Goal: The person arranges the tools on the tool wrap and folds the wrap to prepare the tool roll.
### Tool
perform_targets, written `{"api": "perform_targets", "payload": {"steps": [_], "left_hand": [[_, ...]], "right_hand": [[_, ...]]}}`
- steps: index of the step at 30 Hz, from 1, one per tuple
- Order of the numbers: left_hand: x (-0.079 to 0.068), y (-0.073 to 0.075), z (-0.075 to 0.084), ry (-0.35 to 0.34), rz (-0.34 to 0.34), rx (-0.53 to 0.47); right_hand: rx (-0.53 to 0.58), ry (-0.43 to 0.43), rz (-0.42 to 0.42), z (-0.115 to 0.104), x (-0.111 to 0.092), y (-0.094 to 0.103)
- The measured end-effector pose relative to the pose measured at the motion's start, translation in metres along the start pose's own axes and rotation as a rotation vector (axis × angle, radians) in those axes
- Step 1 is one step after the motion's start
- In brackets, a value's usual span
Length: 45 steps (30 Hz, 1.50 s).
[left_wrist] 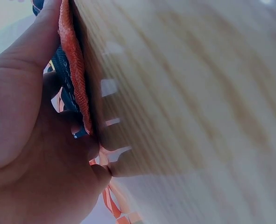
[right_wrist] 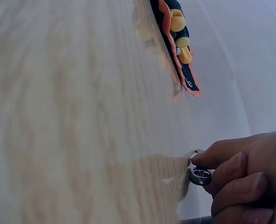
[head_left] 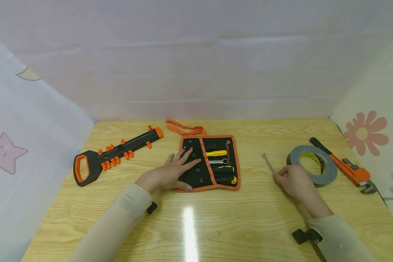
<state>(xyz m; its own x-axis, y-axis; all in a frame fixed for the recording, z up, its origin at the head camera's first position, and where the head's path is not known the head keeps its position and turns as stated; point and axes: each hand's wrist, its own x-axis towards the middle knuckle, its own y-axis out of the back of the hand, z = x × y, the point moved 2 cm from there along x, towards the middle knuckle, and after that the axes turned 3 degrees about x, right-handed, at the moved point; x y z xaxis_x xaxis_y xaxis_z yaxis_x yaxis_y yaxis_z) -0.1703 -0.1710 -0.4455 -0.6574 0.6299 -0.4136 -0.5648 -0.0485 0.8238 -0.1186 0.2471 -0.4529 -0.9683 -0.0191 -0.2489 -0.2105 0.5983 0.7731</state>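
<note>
A black tool pouch with orange trim (head_left: 199, 177) lies unrolled at mid-table. My left hand (head_left: 171, 174) rests on its left half with fingers spread over the numbered pockets. The pouch's right half holds a screwdriver with a yellow handle (head_left: 217, 153), a combination wrench (head_left: 218, 161) and dark handles with yellow marks. To the right of it, my right hand (head_left: 296, 182) pinches a small combination wrench (head_left: 268, 162) low over the table, its far end pointing away. In the right wrist view the ring end (right_wrist: 201, 177) shows at the fingertips.
A roll of grey tape (head_left: 330, 174) lies just beyond my right hand, beside an orange pipe wrench (head_left: 350, 169). On the left is a black holder with orange clips (head_left: 131, 145). An orange strap (head_left: 183, 128) trails behind the pouch. Cloth walls (head_left: 196, 72) border the table.
</note>
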Motion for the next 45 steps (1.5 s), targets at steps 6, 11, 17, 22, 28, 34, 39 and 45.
{"api": "perform_targets", "payload": {"steps": [6, 11, 17, 22, 28, 34, 39, 45], "left_hand": [[0.000, 0.000, 0.000, -0.004, 0.002, 0.004], [0.000, 0.000, 0.000, -0.005, 0.001, -0.005], [-0.002, 0.001, 0.001, -0.004, 0.003, -0.006], [-0.001, 0.001, 0.001, -0.002, 0.000, -0.012], [0.000, 0.000, -0.001, 0.000, 0.005, -0.029], [-0.001, 0.000, 0.000, 0.004, -0.001, -0.031], [-0.001, -0.001, -0.001, 0.006, -0.002, -0.027], [-0.002, -0.001, -0.001, 0.000, 0.000, -0.019]], "right_hand": [[-0.011, 0.047, 0.004, 0.001, 0.001, 0.000], [0.033, 0.065, 0.012, 0.001, 0.000, 0.003], [0.091, 0.073, 0.033, -0.002, 0.000, 0.010], [0.085, 0.087, 0.055, -0.006, 0.000, 0.013], [0.076, 0.080, 0.053, -0.012, 0.004, 0.015], [0.071, 0.136, 0.069, -0.020, 0.009, 0.015], [0.086, 0.192, 0.090, -0.027, 0.015, 0.012], [0.099, 0.194, 0.073, -0.030, 0.023, 0.011]]}}
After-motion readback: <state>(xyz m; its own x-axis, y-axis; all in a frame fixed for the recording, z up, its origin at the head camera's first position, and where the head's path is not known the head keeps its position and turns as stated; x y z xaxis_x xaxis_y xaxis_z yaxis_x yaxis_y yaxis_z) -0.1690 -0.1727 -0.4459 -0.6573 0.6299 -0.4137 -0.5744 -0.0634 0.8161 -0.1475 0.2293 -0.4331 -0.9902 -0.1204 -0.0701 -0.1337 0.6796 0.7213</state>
